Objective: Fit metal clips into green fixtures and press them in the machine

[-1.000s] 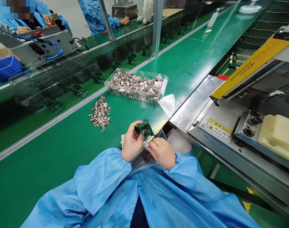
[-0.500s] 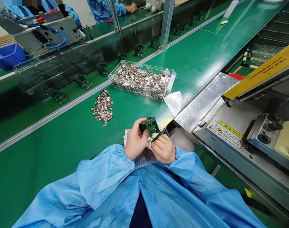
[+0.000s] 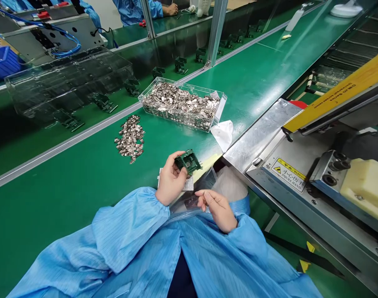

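Note:
My left hand (image 3: 173,180) grips a small dark green circuit board assembly (image 3: 189,161), box-like, with thin pins at its right side. Below that hand lies a silvery ridged block (image 3: 188,184), partly covered by it. My right hand (image 3: 216,207) is apart from the assembly, lower and to the right. Its thumb and index finger come together at the tip, and anything between them is too small to make out. A clear plastic bag (image 3: 204,182) hangs at the belt edge by my lap, close to the right hand.
Small metal parts fill a clear tray (image 3: 218,111), and more lie in a loose pile (image 3: 130,138) on the green belt (image 3: 83,178). A white cloth (image 3: 223,134) lies beside the tray. Right stands a metal machine (image 3: 288,165) with a warning label. Green assemblies (image 3: 104,102) line the far strip.
My right hand has come away from the green assembly, down and to the right. My left hand still holds the assembly, now tilted differently. The whole view has shifted slightly.

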Demonstrator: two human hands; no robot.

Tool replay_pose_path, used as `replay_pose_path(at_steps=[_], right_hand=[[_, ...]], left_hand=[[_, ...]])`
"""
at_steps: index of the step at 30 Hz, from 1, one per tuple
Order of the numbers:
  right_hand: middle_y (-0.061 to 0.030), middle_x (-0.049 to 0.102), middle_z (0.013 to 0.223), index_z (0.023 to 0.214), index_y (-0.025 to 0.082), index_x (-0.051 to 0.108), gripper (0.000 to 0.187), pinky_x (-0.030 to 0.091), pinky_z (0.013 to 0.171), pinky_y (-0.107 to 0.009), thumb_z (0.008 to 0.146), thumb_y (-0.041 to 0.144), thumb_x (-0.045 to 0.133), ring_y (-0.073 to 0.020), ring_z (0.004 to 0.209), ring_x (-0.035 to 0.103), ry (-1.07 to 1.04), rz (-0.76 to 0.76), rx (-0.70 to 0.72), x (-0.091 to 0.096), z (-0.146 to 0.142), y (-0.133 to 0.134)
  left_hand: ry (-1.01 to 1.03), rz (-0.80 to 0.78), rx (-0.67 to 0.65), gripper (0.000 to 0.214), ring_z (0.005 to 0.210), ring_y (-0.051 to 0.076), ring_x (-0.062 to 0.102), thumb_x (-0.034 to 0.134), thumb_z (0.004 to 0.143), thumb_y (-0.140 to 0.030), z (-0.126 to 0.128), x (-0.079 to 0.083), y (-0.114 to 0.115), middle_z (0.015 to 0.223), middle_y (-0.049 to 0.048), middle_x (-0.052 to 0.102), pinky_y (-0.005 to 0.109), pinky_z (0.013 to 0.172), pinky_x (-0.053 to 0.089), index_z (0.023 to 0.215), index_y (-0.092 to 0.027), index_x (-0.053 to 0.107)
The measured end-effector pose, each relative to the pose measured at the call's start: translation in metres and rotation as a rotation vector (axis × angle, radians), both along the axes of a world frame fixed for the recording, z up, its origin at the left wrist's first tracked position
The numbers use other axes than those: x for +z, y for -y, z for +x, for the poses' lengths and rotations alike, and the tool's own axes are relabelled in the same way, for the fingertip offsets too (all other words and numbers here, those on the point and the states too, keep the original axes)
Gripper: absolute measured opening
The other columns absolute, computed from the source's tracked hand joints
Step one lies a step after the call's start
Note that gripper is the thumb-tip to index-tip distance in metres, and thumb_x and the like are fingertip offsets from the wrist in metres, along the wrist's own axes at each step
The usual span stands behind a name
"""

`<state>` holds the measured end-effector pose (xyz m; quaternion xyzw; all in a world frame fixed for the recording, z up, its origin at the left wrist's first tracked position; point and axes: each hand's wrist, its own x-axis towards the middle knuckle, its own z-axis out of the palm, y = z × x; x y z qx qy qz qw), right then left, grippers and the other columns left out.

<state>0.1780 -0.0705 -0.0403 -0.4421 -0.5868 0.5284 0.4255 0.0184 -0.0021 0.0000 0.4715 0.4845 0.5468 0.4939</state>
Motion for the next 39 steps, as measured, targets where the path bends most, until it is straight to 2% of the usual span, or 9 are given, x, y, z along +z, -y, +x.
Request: replay_pose_path(at_steps=[2,4,10,15,20,23,26,32,39], right_hand=[[-0.0032,0.064,0.067,0.099,0.018,0.073,0.039,0.047,0.056,-0.030,0.094,0.052,0.053,-0.0141,0.054,0.053,-0.341,-0.324,-0.008,0.014,0.001,0.002],[-0.0034,0.065,0.068,0.095,0.018,0.076,0.036,0.047,0.059,-0.030,0.085,0.052,0.067,-0.0131,0.055,0.052,-0.542,-0.499,-0.014,0.025,0.000,0.001],[-0.0042,0.070,0.074,0.093,0.019,0.078,0.033,0.049,0.059,-0.029,0.076,0.046,0.079,-0.0119,0.057,0.054,-0.594,-0.573,-0.090,0.036,-0.006,-0.001],[-0.0047,0.075,0.080,0.088,0.023,0.079,0.028,0.053,0.063,-0.030,0.066,0.038,0.088,-0.0138,0.062,0.062,-0.525,-0.495,-0.236,0.034,-0.008,0.001],[-0.0063,0.076,0.086,0.095,0.024,0.078,0.026,0.057,0.071,-0.035,0.077,0.043,0.079,-0.0178,0.070,0.068,-0.357,-0.328,-0.250,0.035,-0.005,0.002],[-0.0056,0.076,0.088,0.101,0.025,0.075,0.027,0.057,0.073,-0.036,0.078,0.040,0.079,-0.0189,0.071,0.070,-0.231,-0.216,-0.317,0.040,-0.001,0.001],[-0.0057,0.076,0.085,0.095,0.024,0.073,0.021,0.058,0.073,-0.040,0.080,0.039,0.077,-0.0216,0.071,0.071,-0.146,-0.158,-0.401,0.047,0.001,-0.003],[-0.0085,0.064,0.099,0.082,0.023,0.073,0.008,0.051,0.088,-0.042,0.082,0.031,0.072,-0.0249,0.099,0.061,0.022,0.224,-0.543,0.054,-0.012,-0.012],[-0.0129,0.056,0.125,0.080,0.020,0.066,0.017,0.047,0.094,-0.045,0.085,0.036,0.068,-0.0286,0.117,0.054,0.054,0.217,-0.566,0.045,-0.044,-0.019]], left_hand=[[0.090,-0.030,0.002,0.051,0.094,0.020,0.066,0.073,0.075,-0.033,-0.002,0.000,-0.001,0.111,0.0085,0.062,0.028,0.069,0.061,0.118,-0.020,0.049],[0.151,-0.056,-0.003,0.053,0.091,0.020,0.067,0.074,0.075,-0.037,-0.003,-0.001,-0.002,0.107,0.0079,0.062,0.027,0.065,0.062,0.118,-0.020,0.047],[0.184,-0.029,-0.026,0.053,0.087,0.019,0.068,0.074,0.075,-0.041,-0.004,-0.001,0.000,0.102,0.0072,0.065,0.030,0.067,0.063,0.116,-0.020,0.048],[0.167,-0.012,-0.043,0.052,0.084,0.017,0.066,0.074,0.074,-0.036,-0.005,0.001,0.001,0.099,0.0063,0.065,0.026,0.065,0.060,0.116,-0.020,0.049],[0.161,-0.014,-0.039,0.051,0.088,0.019,0.066,0.073,0.075,-0.034,-0.007,0.002,0.003,0.101,0.0069,0.065,0.028,0.067,0.059,0.117,-0.020,0.049],[0.165,0.005,-0.035,0.050,0.092,0.020,0.066,0.072,0.077,-0.037,-0.007,0.003,0.007,0.106,0.0081,0.065,0.029,0.072,0.059,0.118,-0.020,0.049],[0.151,0.035,-0.052,0.046,0.093,0.019,0.066,0.069,0.081,-0.039,-0.005,0.006,0.015,0.108,0.0082,0.065,0.030,0.077,0.058,0.119,-0.020,0.050],[0.122,0.030,-0.094,0.041,0.086,0.017,0.065,0.064,0.087,-0.038,0.001,0.009,0.033,0.103,0.0068,0.065,0.027,0.073,0.058,0.122,-0.021,0.051],[0.077,0.077,-0.093,0.038,0.092,0.018,0.066,0.063,0.089,-0.036,0.003,0.011,0.039,0.109,0.0077,0.065,0.030,0.081,0.057,0.122,-0.023,0.050]])
